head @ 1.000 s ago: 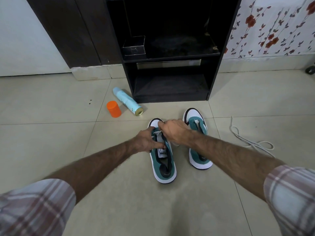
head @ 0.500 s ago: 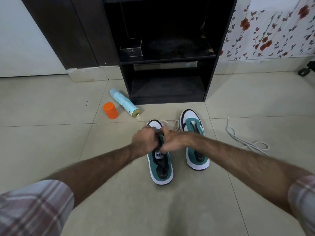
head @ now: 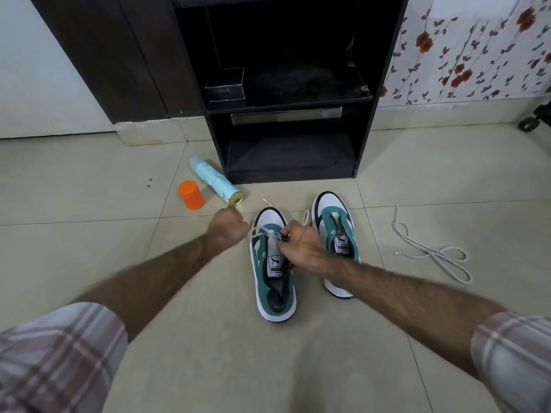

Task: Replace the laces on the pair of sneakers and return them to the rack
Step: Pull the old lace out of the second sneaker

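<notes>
Two green and white sneakers stand side by side on the tiled floor, toes toward the rack. The left sneaker (head: 272, 275) has a white lace (head: 260, 231) threaded across its lowest eyelets. My left hand (head: 226, 226) grips one end of that lace and holds it out to the left of the toe. My right hand (head: 301, 245) pinches the lace at the sneaker's right eyelets. The right sneaker (head: 334, 231) has no lace in it and is partly hidden by my right forearm. A second white lace (head: 432, 253) lies loose on the floor to the right.
The dark shoe rack (head: 292, 102) stands open just beyond the sneakers, with a small dark box (head: 225, 84) on its upper shelf. A light blue spray can (head: 214, 180) lies beside an orange cap (head: 191, 194) on the left. A wheeled object (head: 533, 117) sits far right.
My left hand has pulled away to the left of the left sneaker's toe, drawing the lace out. My right hand stays at the eyelets. The camera moved slightly closer.
</notes>
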